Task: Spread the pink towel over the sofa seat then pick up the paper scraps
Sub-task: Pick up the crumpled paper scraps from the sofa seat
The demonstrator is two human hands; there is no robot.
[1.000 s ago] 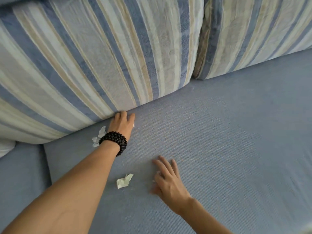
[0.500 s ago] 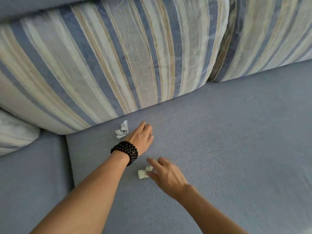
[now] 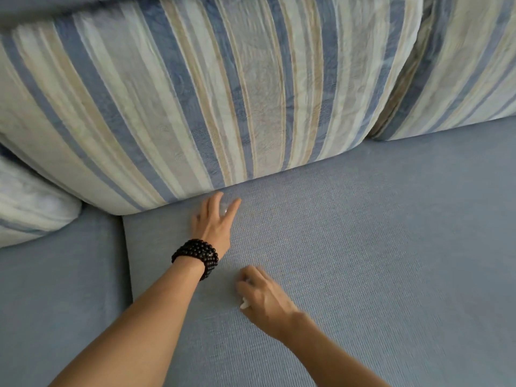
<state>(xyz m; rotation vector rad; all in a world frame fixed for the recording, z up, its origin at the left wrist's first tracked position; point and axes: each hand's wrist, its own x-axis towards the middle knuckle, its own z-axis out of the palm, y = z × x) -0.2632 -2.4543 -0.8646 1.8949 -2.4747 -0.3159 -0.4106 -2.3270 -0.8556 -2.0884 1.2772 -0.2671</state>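
Observation:
My left hand (image 3: pixel 215 222), with a black bead bracelet on its wrist, lies palm down on the blue sofa seat (image 3: pixel 363 247) just below the striped back cushion. Its fingers are spread, and a small pale bit of paper (image 3: pixel 224 210) shows between them. My right hand (image 3: pixel 264 296) is lower on the seat and blurred. Its fingers are curled around a white paper scrap (image 3: pixel 245 304), which pokes out at the thumb side. No pink towel is in view.
A large blue, cream and tan striped back cushion (image 3: pixel 209 93) leans over the seat, with a second one (image 3: pixel 460 65) at the right. A pale pillow (image 3: pixel 30 202) sits at the far left above another blue seat cushion (image 3: pixel 55 289).
My right hand has closed over the scrap it was touching. My left hand has opened its fingers and now covers the spot where the other scrap lay. The view has shifted left.

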